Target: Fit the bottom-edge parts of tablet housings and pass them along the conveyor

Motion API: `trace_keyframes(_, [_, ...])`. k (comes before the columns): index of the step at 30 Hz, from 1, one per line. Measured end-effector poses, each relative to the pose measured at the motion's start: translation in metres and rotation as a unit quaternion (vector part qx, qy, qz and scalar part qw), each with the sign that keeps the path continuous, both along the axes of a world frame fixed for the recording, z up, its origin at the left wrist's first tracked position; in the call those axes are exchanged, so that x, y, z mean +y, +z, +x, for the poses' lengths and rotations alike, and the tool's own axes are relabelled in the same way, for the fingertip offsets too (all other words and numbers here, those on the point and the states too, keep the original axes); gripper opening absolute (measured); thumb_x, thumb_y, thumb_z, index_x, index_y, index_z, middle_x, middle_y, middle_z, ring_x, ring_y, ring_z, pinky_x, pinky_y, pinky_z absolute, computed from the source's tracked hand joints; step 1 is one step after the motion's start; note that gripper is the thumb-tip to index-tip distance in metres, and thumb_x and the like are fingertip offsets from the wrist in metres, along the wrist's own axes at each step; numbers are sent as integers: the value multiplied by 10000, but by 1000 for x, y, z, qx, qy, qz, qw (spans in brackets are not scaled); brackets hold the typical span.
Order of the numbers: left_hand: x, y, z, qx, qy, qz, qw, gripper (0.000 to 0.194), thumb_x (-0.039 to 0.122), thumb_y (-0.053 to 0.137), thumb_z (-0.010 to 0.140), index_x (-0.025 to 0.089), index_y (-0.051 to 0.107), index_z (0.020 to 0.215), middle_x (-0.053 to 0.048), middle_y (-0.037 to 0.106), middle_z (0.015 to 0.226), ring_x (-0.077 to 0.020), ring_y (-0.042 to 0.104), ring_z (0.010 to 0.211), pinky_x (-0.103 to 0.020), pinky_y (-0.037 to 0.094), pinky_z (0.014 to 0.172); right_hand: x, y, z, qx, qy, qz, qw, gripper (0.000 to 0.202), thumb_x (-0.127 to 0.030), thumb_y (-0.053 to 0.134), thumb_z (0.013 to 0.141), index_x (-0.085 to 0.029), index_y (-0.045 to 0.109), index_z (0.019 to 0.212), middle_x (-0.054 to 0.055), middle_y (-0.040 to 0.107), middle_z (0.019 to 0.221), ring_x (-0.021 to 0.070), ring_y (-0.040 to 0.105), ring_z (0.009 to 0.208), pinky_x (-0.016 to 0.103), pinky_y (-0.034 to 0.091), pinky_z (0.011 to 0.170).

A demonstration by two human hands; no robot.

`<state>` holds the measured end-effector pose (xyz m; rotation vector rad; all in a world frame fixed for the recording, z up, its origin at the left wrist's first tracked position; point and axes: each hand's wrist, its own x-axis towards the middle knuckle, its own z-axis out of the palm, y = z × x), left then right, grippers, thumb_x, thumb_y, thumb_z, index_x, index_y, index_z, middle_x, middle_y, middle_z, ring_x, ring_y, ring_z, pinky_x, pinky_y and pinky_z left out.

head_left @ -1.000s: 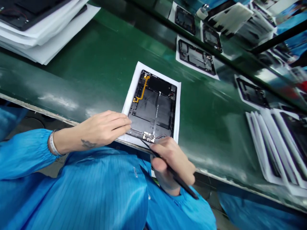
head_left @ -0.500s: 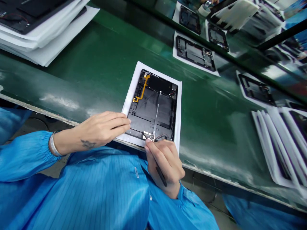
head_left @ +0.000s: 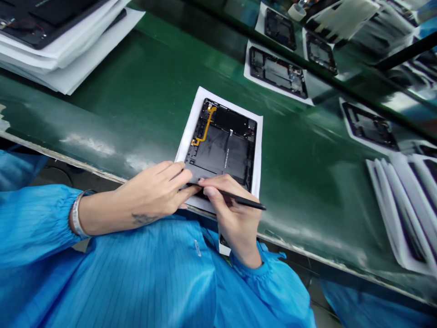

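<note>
An opened tablet [head_left: 235,155] lies on a white sheet [head_left: 258,157] near the bench's front edge, its inside facing up. An orange flex cable [head_left: 206,127] runs along its upper left. My right hand [head_left: 232,205] pinches slim black tweezers [head_left: 244,200] above the tablet's lower end, their shaft slanting across it. My left hand [head_left: 164,187] rests over the lower left corner, fingers bent and somewhat apart, one reaching to the front end of the tweezers. Both hands cover the small board at the bottom, and the tweezer tips are hard to make out.
Stacked tablet parts with white sheets [head_left: 75,59] stand at the upper left. More opened tablets [head_left: 278,70] lie beyond a dark rail across the green bench [head_left: 153,91]. Upright sheets with tablets between them [head_left: 403,209] stand at the right.
My right hand has moved up over the tablet's lower end and the tweezers have swung from steep to nearly flat. My left hand has shifted right, its fingers now more bent.
</note>
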<state>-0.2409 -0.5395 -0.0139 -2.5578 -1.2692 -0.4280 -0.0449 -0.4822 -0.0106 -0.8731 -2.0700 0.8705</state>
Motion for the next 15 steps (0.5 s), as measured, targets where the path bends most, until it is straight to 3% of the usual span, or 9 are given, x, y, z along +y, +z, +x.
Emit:
trace_keyframes(9, [5,-3,-7,-22,-33,45,998,272,263,473,1028,105,695,1042,-142,709,1028,-257,680,922,-353,564,731,1,3,-1,-22,54,62,996,130,-127,598,951,-196,707,935,30,727,835,165,668,782,315,534,711])
trace_keyframes(15, [4,-12,-26,-97,-65,41,992,229,121,482,1009,85,666,1140,-102,724,1173,-212,673,1122,-310,562,964,2,4,-1,-28,57,61,996,134,-132,601,951,-205,709,920,18,731,842,156,665,783,310,532,722])
